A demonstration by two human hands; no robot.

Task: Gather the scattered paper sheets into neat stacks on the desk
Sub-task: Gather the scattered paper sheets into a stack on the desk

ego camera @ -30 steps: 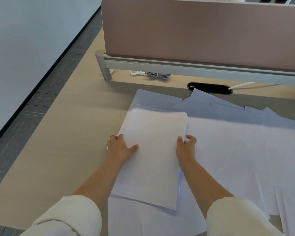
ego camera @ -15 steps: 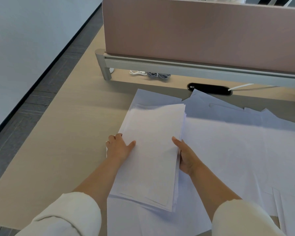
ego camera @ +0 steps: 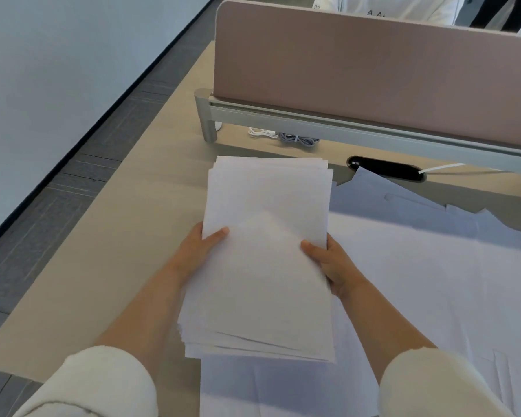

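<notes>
A stack of white paper sheets (ego camera: 268, 236) is lifted off the desk and tilted up toward me, its edges slightly uneven. My left hand (ego camera: 197, 251) grips its left edge, thumb on top and fingers hidden underneath. My right hand (ego camera: 331, 264) grips the right edge the same way. More loose white sheets (ego camera: 433, 281) lie spread over the wooden desk (ego camera: 103, 251) to the right and under the stack, overlapping at odd angles.
A pink partition panel (ego camera: 373, 70) on a grey rail closes the desk's far side. Coiled cables (ego camera: 286, 136) lie beneath it, and a black cable port (ego camera: 385, 170) sits in the desktop. The desk's left edge drops to dark floor tiles (ego camera: 57, 191).
Both hands closed round the stack's side edges and lifted it off the desk toward me; before, they lay against its sides as it rested on the spread sheets.
</notes>
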